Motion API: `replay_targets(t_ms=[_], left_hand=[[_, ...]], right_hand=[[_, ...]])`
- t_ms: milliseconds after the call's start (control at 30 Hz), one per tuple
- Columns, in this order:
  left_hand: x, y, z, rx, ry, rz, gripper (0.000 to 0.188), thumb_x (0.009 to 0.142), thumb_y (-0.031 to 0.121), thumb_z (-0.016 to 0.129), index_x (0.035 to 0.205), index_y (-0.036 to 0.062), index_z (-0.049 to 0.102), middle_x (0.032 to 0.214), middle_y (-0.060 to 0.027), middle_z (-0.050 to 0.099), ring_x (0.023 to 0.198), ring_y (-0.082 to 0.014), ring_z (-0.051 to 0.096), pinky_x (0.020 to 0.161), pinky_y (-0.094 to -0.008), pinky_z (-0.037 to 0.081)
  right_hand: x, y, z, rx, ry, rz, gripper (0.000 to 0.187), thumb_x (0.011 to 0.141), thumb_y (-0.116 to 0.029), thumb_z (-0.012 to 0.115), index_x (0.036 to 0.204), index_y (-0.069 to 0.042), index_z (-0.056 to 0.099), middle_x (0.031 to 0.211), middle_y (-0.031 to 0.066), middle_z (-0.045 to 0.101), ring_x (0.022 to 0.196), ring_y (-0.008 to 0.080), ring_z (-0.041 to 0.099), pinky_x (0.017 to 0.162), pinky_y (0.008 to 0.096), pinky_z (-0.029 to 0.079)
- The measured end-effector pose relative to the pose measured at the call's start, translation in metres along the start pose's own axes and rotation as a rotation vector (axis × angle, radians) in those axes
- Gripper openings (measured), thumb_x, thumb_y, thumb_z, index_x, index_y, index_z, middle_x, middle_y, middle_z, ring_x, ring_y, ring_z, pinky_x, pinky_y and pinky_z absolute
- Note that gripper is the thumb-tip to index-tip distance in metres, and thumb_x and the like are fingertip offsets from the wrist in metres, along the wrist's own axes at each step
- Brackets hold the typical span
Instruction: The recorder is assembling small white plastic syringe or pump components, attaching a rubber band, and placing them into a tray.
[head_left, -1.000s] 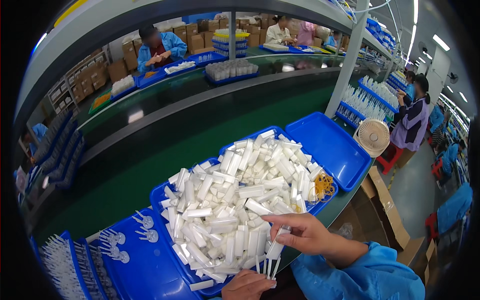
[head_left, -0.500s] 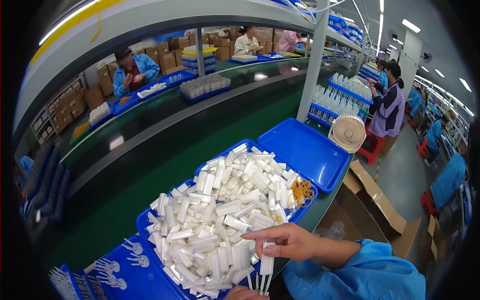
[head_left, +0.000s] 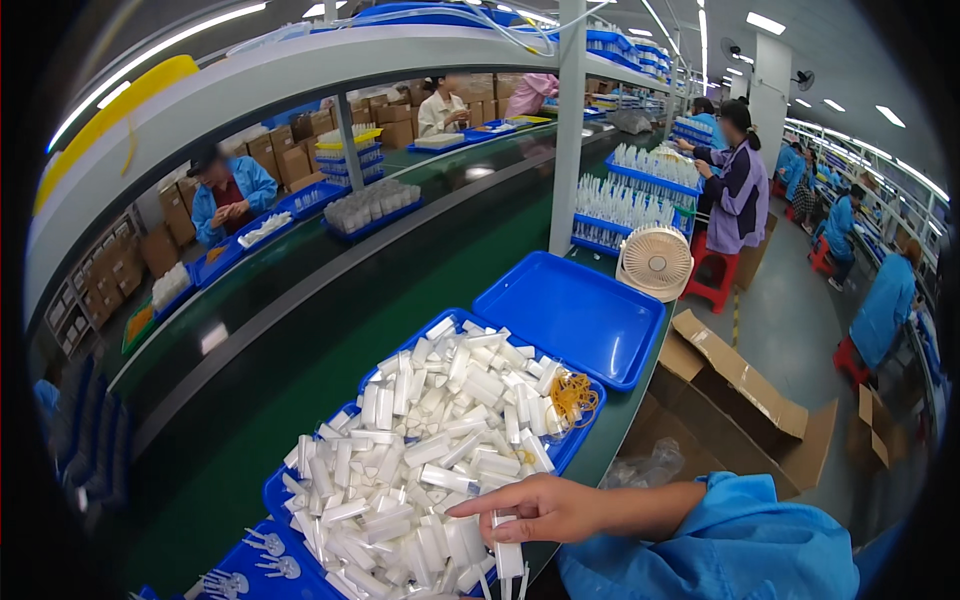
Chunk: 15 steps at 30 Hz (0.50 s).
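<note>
My right hand point(head_left: 550, 507) comes in from the lower right in a blue sleeve. Its thumb and fingers close on a white plastic sleeve piece point(head_left: 508, 557), held upright, while the index finger stretches out to the left over the pile. Thin white prongs point(head_left: 505, 588) show under that piece at the lower edge. My left hand is out of sight below the picture. Beside my right hand, many loose white plastic pieces point(head_left: 415, 470) lie heaped in blue trays point(head_left: 275, 492). Yellow rubber bands point(head_left: 573, 400) sit at the heap's right end.
A bare blue tray point(head_left: 570, 315) lies beyond the heap, near a beige fan point(head_left: 655, 262) and stacked trays of white pronged parts point(head_left: 625, 205). Pronged white pieces point(head_left: 278, 567) lie at lower left. Right of the bench stands an open cardboard box point(head_left: 740, 375). Co-workers sit across the green conveyor point(head_left: 250, 400).
The whole view has shifted, so the bench things appear further left. My left hand has dropped out of the picture. My right hand still grips the white sleeve piece.
</note>
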<state>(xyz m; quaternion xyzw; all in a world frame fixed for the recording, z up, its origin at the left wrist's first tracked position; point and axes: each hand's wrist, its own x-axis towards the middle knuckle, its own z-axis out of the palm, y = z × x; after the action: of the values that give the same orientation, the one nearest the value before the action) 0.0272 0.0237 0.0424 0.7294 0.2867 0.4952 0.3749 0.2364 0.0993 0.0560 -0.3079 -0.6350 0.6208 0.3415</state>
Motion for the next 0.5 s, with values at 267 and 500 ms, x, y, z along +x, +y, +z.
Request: replay_targets(t_ms=[267, 500], left_hand=[[0.004, 0.003, 0.003, 0.022, 0.033, -0.030, 0.008, 0.074, -0.006, 0.058, 0.075, -0.0001, 0.064, 0.072, -0.0131, 0.061, 0.065, -0.0267, 0.057, 0.060, -0.0331, 0.045], [0.004, 0.003, 0.003, -0.039, 0.108, -0.091, 0.006, 0.076, -0.005, 0.058, 0.077, -0.0013, 0.063, 0.074, -0.0122, 0.062, 0.066, -0.0253, 0.058, 0.061, -0.0314, 0.046]], right_hand=[[0.001, 0.004, 0.006, 0.091, 0.077, -0.075, 0.042, 0.091, -0.016, 0.052, 0.131, -0.010, 0.044, 0.085, -0.0049, 0.054, 0.076, 0.0015, 0.044, 0.066, 0.0190, 0.039], [0.006, 0.007, 0.008, 0.362, 0.136, 0.097, 0.042, 0.091, -0.014, 0.051, 0.130, -0.002, 0.043, 0.091, 0.0014, 0.055, 0.081, 0.0046, 0.046, 0.072, 0.0200, 0.037]])
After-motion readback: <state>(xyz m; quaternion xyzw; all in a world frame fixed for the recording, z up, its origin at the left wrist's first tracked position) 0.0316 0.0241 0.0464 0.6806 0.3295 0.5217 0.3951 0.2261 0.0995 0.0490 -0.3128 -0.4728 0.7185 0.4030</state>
